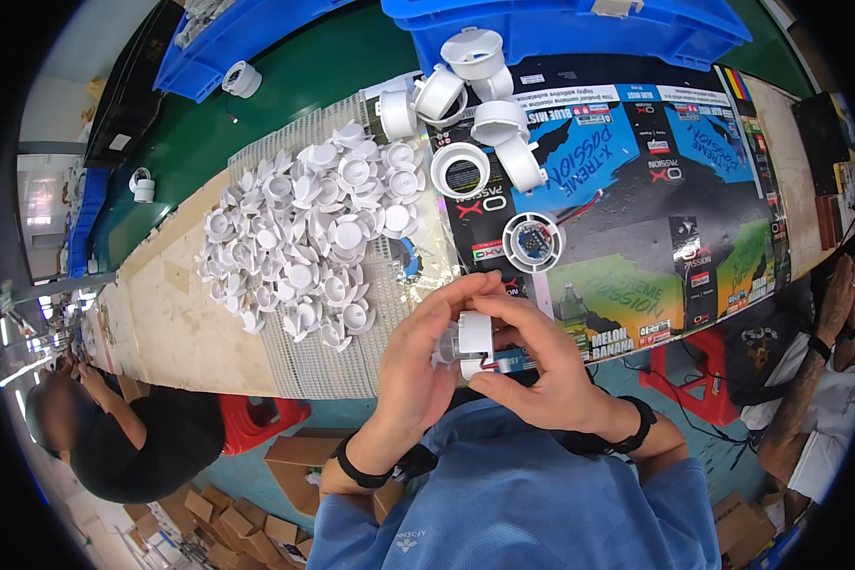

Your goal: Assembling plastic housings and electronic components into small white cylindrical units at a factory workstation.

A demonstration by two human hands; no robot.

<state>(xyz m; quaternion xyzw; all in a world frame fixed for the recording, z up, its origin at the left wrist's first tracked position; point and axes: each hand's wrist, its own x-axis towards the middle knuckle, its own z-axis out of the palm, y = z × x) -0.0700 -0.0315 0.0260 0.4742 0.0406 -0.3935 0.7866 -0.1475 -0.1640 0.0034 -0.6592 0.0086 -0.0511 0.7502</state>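
Close to the table's front edge, both hands are around a small white plastic housing point(475, 334) with a clear domed part on its left side. Thin dark and red wires point(489, 365) show at its lower right. My left hand point(414, 366) is curled along the clear side. The thumb and fingers of my right hand point(551, 370) close on the opposite side. Just beyond my hands lies an open round white housing point(532, 241) with a circuit board inside and wires trailing right. Several empty white cylindrical housings point(505, 123) stand and lie farther off.
Left of my hands, a heap of small white cup-shaped parts with fins point(299, 228) covers a ribbed mat point(304, 372). Blue bins point(570, 33) line the far side. A printed sheet point(627, 190) spreads to the right. People sit by red stools point(698, 375) on either side.
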